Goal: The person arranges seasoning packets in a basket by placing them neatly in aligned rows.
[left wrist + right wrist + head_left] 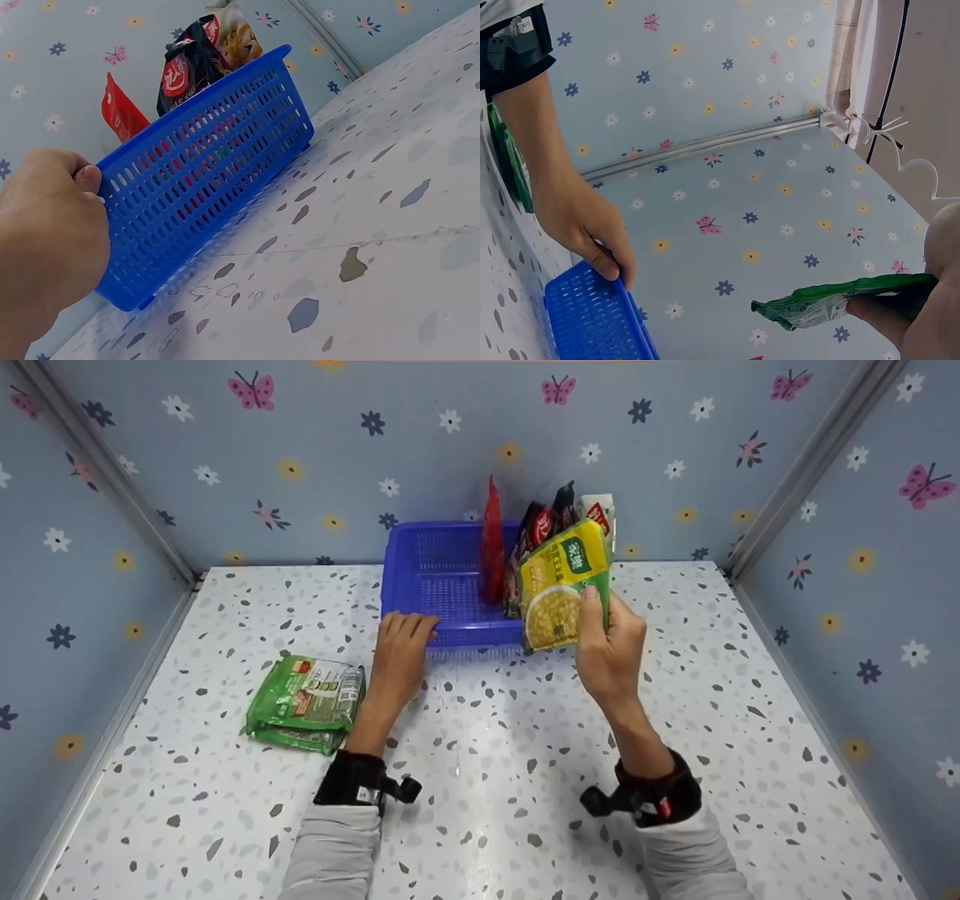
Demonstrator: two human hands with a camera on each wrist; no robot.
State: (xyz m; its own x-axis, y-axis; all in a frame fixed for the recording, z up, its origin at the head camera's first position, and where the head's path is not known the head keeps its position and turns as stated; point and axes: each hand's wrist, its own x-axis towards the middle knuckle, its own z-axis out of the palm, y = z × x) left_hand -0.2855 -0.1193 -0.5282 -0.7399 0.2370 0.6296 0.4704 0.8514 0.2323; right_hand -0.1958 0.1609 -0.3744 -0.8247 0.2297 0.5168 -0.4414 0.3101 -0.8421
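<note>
My left hand grips the front rim of the blue plastic basket near its left corner; in the left wrist view the thumb lies against the perforated wall. My right hand pinches the right edge of a yellow and green food packet with a corn-soup picture. That packet is tilted and held up over the basket's right front part, hiding some of what lies behind. Inside the basket stand a red packet, dark packets with red labels, and a whitish packet at the right.
A small pile of green packets lies on the speckled white table, left of my left forearm. Patterned blue panels enclose the table at the back and both sides; the basket stands close to the back panel.
</note>
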